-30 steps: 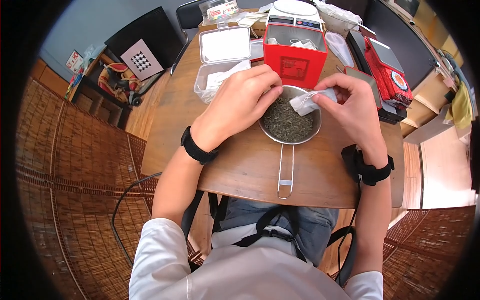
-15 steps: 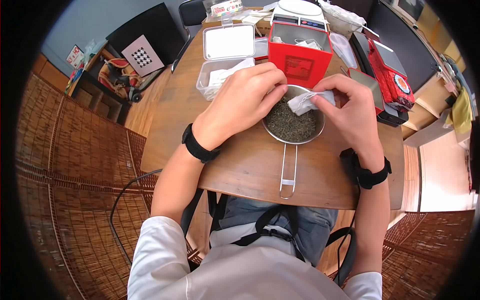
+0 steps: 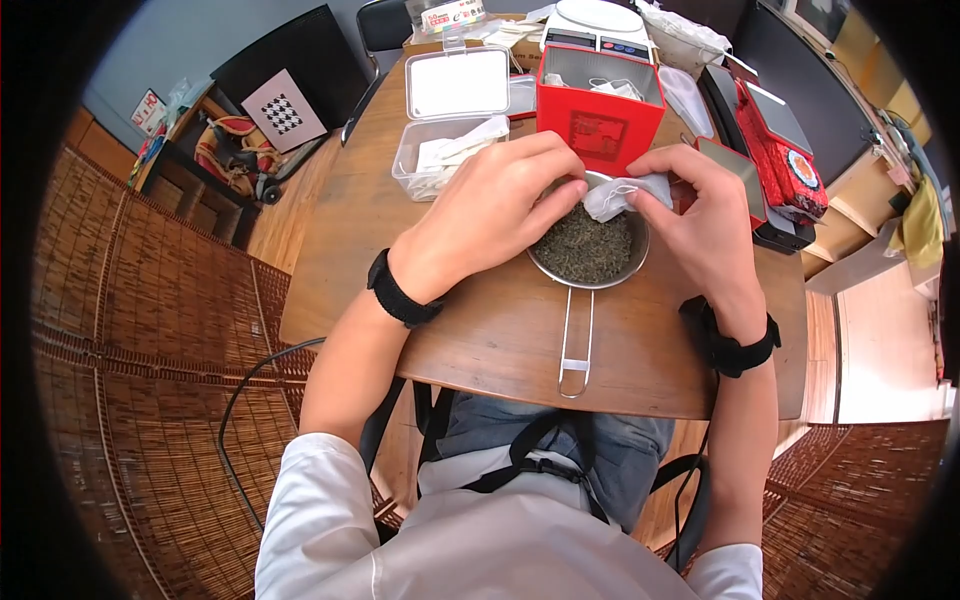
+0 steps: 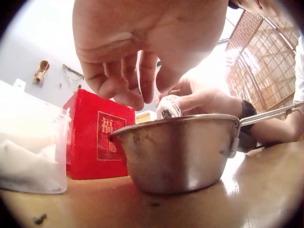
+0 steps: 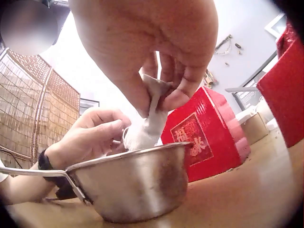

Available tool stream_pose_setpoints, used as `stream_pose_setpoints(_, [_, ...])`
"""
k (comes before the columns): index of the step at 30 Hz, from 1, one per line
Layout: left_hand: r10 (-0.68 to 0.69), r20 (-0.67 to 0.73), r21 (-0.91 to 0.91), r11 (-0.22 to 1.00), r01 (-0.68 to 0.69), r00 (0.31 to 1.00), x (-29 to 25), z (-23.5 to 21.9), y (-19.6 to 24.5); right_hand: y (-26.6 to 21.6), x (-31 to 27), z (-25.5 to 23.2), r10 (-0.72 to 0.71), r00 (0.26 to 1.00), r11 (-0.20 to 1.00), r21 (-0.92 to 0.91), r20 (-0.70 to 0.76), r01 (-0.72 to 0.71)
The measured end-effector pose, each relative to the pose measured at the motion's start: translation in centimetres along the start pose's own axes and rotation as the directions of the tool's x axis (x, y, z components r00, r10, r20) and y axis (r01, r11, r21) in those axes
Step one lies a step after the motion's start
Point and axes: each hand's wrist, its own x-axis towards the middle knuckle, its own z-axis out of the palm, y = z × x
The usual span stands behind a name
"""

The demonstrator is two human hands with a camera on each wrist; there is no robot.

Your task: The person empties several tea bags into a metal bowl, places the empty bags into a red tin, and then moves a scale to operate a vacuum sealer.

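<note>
A steel cup with a long wire handle [image 3: 575, 350] stands on the table, holding dried tea leaves [image 3: 585, 250]. Over its far rim, my right hand [image 3: 705, 215] pinches a small white drawstring tea bag [image 3: 605, 203] between thumb and fingertips. In the right wrist view the bag [image 5: 145, 135] hangs with its lower end at the cup rim, its upper edge gathered in the fingers. My left hand [image 3: 500, 200] hovers at the cup's left side, fingers loosely bent and fingertips close to the bag. The left wrist view shows a gap between that thumb and the fingers [image 4: 128, 97], nothing held there.
Right behind the cup stands a red box [image 3: 600, 125] containing white bags. A clear plastic box [image 3: 405, 165] of white bags is at left, lid raised. A white kitchen scale [image 3: 595, 20] sits behind. Red packaging [image 3: 785, 150] lies at right.
The tea bag has shifted slightly and its lower end has turned over the cup. My left fingertips have come a little nearer to it. My right hand keeps its pinch.
</note>
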Motion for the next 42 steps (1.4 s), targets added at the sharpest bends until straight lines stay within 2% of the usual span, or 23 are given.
stream_pose_setpoints(2, [0.006,-0.017,-0.093,0.996,-0.008,1.0,0.0,0.4,0.3,0.0,0.0,0.2,-0.059,0.998,0.992,0.109,-0.027,0.062])
stream_pose_setpoints(5, [0.015,-0.012,-0.059,0.998,-0.016,1.0,-0.1,0.5,0.6,0.6,0.0,0.8,-0.108,0.993,0.974,0.195,-0.045,0.115])
stream_pose_setpoints(9, [0.01,-0.004,-0.033,0.999,-0.01,1.0,-0.2,0.3,-0.4,0.2,-0.1,0.6,-0.098,0.993,0.966,0.232,-0.064,0.11])
stream_pose_setpoints(11, [0.03,-0.022,-0.016,0.999,-0.031,0.999,-0.2,0.3,-0.5,0.8,0.0,0.6,-0.033,0.997,0.944,0.324,-0.069,0.054])
stream_pose_setpoints(18, [-0.007,-0.007,0.01,1.0,0.007,1.0,-0.2,0.2,-0.4,0.2,0.0,0.8,-0.095,0.991,0.94,0.318,-0.09,0.119])
stream_pose_setpoints(21, [-0.012,-0.056,-0.025,1.0,0.01,0.998,0.0,0.4,0.0,0.3,0.0,1.1,-0.095,0.991,0.943,0.311,-0.091,0.118])
stream_pose_setpoints(23, [0.067,-0.092,-0.083,0.994,-0.075,0.994,0.1,0.7,0.3,0.2,-0.1,1.2,-0.115,0.992,0.95,0.284,-0.061,0.127])
stream_pose_setpoints(26, [0.043,-0.074,-0.171,0.984,-0.056,0.996,0.0,1.2,0.6,0.1,-0.1,1.4,-0.133,0.99,0.944,0.298,-0.047,0.141])
stream_pose_setpoints(29, [0.075,-0.118,-0.155,0.984,-0.093,0.99,0.0,1.5,0.2,-0.4,-0.2,1.7,-0.168,0.983,0.929,0.324,-0.067,0.181])
stream_pose_setpoints(32, [0.054,-0.124,-0.127,0.989,-0.07,0.991,0.0,1.2,0.3,-0.5,-0.3,1.9,-0.194,0.979,0.918,0.341,-0.064,0.204])
stream_pose_setpoints(36, [-0.002,-0.127,-0.123,0.992,-0.013,0.992,0.2,0.8,0.6,-0.5,-0.2,1.2,-0.175,0.984,0.92,0.35,-0.035,0.176])
stream_pose_setpoints(38, [-0.037,-0.163,-0.146,0.989,0.013,0.986,0.2,0.7,0.5,-0.3,-0.1,1.2,-0.121,0.987,0.864,0.48,-0.102,0.155])
stream_pose_setpoints(42, [-0.092,-0.202,-0.194,0.98,0.052,0.975,0.3,0.7,0.4,0.0,-0.1,1.4,-0.068,0.988,0.847,0.515,-0.139,0.13])
